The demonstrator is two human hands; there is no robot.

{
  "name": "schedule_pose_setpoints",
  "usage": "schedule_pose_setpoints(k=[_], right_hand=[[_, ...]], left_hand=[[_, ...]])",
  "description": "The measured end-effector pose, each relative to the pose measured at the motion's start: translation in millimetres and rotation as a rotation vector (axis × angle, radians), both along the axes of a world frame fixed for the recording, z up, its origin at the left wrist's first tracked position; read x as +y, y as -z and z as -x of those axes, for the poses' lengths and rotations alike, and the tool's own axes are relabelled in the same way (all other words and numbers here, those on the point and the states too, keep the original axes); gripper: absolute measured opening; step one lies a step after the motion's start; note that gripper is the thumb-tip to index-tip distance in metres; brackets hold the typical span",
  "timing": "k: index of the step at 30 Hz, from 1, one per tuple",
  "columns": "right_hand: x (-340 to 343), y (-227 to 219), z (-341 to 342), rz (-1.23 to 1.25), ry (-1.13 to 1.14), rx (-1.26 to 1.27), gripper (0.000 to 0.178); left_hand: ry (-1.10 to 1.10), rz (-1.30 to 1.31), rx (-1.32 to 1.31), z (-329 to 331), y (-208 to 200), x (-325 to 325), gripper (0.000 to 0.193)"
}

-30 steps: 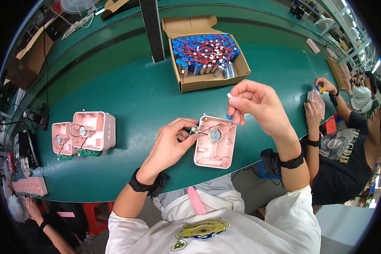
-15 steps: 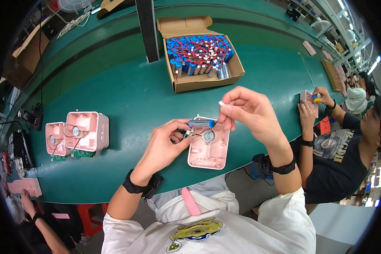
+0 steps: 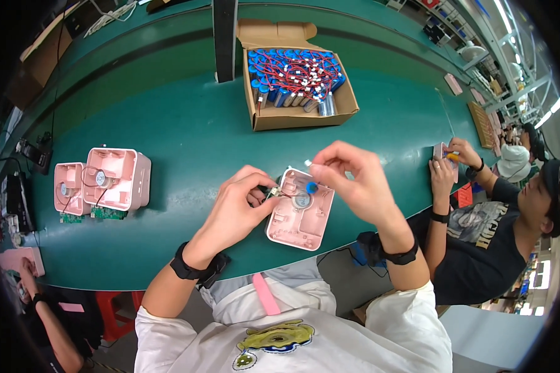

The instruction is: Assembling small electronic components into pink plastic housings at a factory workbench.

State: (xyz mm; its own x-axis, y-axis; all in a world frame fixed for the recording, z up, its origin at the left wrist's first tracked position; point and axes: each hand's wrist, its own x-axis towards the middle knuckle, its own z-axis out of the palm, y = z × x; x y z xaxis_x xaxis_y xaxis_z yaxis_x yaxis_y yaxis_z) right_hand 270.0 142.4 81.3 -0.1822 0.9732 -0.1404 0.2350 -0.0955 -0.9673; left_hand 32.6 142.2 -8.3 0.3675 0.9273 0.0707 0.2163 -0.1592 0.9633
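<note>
My left hand (image 3: pixel 238 200) pinches a small circuit board (image 3: pixel 272 192) by its edge, partly covered by the fingers. Between the thumb and forefinger of my right hand (image 3: pixel 353 179) is a white wire connector (image 3: pixel 308 163). Below that hand shows the blue end of a cylindrical battery (image 3: pixel 311 187); the rest of it is hard to make out. Under both hands lies an open pink plastic housing (image 3: pixel 311 227), hollow side up. A round speaker (image 3: pixel 301 200) sits in it, with thin wires running toward the board.
Beyond my hands stands a cardboard box (image 3: pixel 305 120) packed with blue batteries and red leads. Two pink housings (image 3: pixel 144 180) with speakers and green boards are on the left. A metal post (image 3: pixel 224 43) rises at the back. Co-workers sit on both sides, the right one handling a pink part.
The battery has gone from lying across the housing's top to showing only its blue end below my right hand. Both hands keep their pinches; the view has shifted slightly.
</note>
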Motion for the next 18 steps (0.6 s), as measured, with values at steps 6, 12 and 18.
schedule_pose_setpoints(k=[6, 12, 18], right_hand=[[-9.3, 24.2, 27.7, -0.475, -0.186, -0.562, 0.006], [-10.2, 38.8, 32.1, -0.415, -0.217, -0.542, 0.006], [-13.7, 39.8, 30.3, -0.273, -0.173, -0.325, 0.006]], left_hand=[[0.001, -0.064, 0.036, 1.9, -1.8, -2.1, 0.02], [-0.022, -0.234, 0.029, 0.6, -1.4, -7.2, 0.018], [-0.039, -0.301, 0.058, -2.6, -3.1, -11.3, 0.016]])
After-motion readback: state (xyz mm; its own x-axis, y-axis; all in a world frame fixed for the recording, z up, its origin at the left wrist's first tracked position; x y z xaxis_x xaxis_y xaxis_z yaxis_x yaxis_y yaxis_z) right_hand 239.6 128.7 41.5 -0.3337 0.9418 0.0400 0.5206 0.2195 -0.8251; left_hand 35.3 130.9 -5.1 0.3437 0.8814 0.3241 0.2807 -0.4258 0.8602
